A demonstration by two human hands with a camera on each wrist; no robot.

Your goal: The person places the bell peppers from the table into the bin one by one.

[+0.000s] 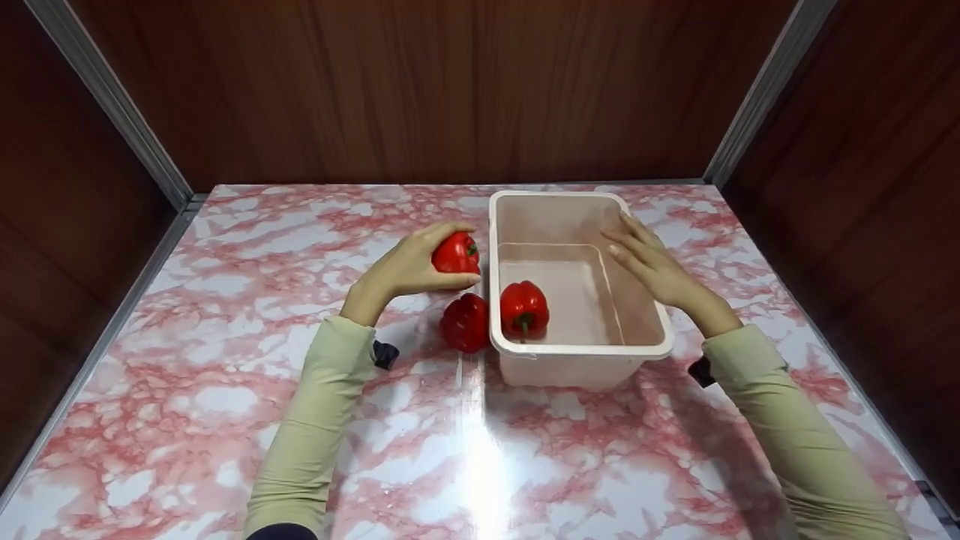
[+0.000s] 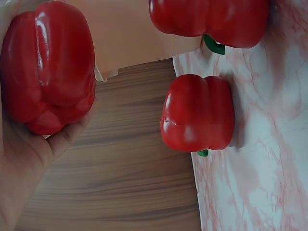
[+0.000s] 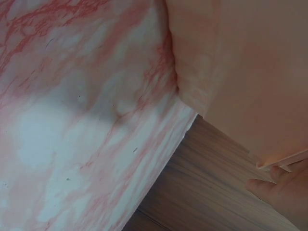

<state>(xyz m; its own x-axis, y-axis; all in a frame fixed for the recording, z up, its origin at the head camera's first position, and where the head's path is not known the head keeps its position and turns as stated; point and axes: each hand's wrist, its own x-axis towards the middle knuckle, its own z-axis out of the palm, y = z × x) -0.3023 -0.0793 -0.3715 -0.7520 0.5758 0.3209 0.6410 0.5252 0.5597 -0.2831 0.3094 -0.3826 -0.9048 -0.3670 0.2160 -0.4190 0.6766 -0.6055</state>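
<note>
My left hand (image 1: 416, 262) grips a red bell pepper (image 1: 454, 255) just left of the bin, thumb and fingers around its sides. The left wrist view shows that held pepper (image 2: 53, 62) close up, its stem end hidden. Another red bell pepper (image 1: 465, 324) lies on the table against the bin's left side. Inside the pale plastic bin (image 1: 581, 349), a third one (image 1: 524, 307) rests in the near left corner. The left wrist view has two peppers on the table, one (image 2: 197, 113) farther off. My right hand (image 1: 651, 262) lies over the bin's right rim, fingers extended.
A pink and white marbled tabletop (image 1: 225, 401) carries everything. Dark wood-grain panels (image 1: 450, 90) enclose the back and both sides, with metal posts (image 1: 112, 105) at the corners. The bin's right wall (image 3: 240, 72) fills much of the right wrist view.
</note>
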